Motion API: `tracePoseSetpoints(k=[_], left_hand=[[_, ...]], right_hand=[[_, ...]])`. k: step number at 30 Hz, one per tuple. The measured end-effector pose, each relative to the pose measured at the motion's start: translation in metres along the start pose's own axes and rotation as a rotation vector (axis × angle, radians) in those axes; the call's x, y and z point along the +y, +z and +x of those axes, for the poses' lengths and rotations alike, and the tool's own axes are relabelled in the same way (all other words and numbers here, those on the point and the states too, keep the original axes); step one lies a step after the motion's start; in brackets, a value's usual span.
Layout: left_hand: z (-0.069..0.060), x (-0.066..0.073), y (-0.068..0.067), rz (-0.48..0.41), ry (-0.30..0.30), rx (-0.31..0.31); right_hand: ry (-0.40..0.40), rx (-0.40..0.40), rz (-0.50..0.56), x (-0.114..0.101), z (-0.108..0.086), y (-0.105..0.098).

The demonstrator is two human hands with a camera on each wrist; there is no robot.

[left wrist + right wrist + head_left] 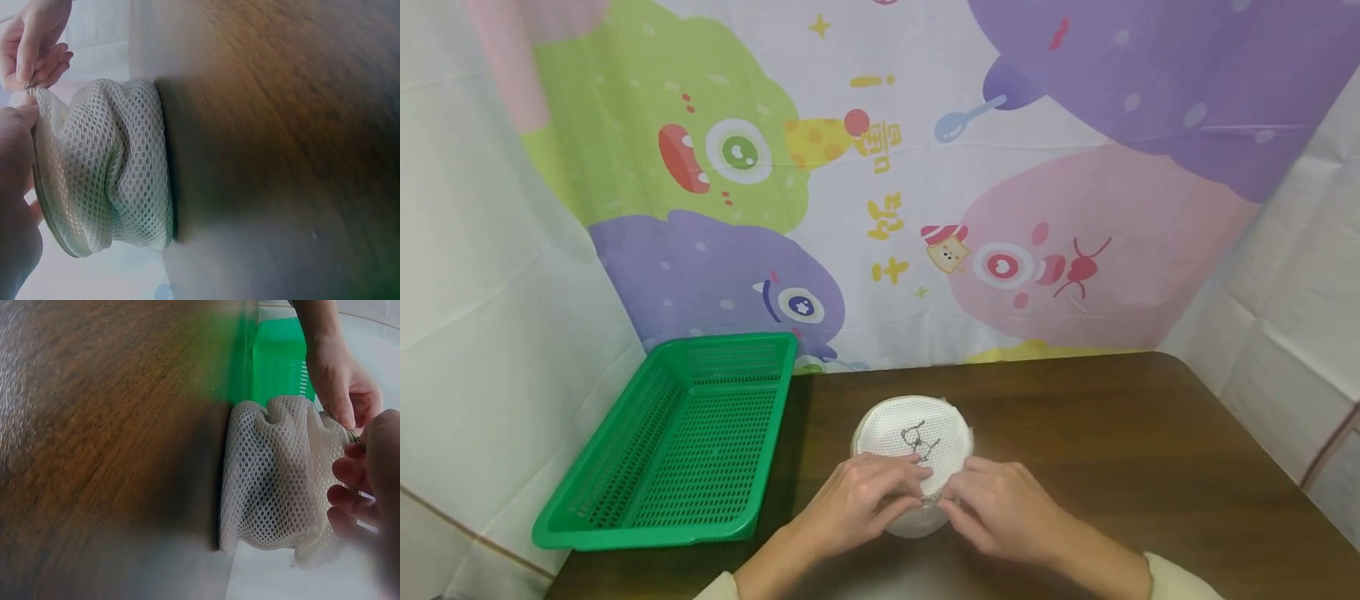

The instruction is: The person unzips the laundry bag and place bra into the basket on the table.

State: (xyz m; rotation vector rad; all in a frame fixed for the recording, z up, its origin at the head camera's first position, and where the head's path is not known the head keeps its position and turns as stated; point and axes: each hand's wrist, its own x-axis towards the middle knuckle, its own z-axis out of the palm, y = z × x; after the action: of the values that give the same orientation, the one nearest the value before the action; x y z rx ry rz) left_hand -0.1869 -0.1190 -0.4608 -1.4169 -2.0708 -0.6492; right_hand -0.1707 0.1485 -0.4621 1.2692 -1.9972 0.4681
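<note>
Pinching the round mesh bag [917, 435], upright on the table [1112, 450], by its rim near six o'clock, left hand [871, 496] from seven, right hand [996, 508] from four, apparently at a zip pull [29, 88].

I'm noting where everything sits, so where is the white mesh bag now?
In the head view, the white mesh bag stands on the brown wood-grain table, right of the green basket, with the left hand and right hand at its near rim.
</note>
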Motion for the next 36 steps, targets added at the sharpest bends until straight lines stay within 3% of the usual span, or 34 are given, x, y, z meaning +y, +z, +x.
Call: tracePoseSetpoints(k=[9,24,36], left_hand=[[-0.003,-0.002,-0.004,0.019,-0.028,0.014],[-0.002,-0.004,0.000,-0.030,-0.031,0.038],[0.001,0.001,0.001,0.018,-0.014,0.008]], right_hand=[[0.034,-0.028,-0.014,0.005,-0.005,-0.007],[0.002,0.012,-0.003,0.004,-0.001,-0.009],[-0.015,0.008,-0.005,0.000,0.001,-0.004]])
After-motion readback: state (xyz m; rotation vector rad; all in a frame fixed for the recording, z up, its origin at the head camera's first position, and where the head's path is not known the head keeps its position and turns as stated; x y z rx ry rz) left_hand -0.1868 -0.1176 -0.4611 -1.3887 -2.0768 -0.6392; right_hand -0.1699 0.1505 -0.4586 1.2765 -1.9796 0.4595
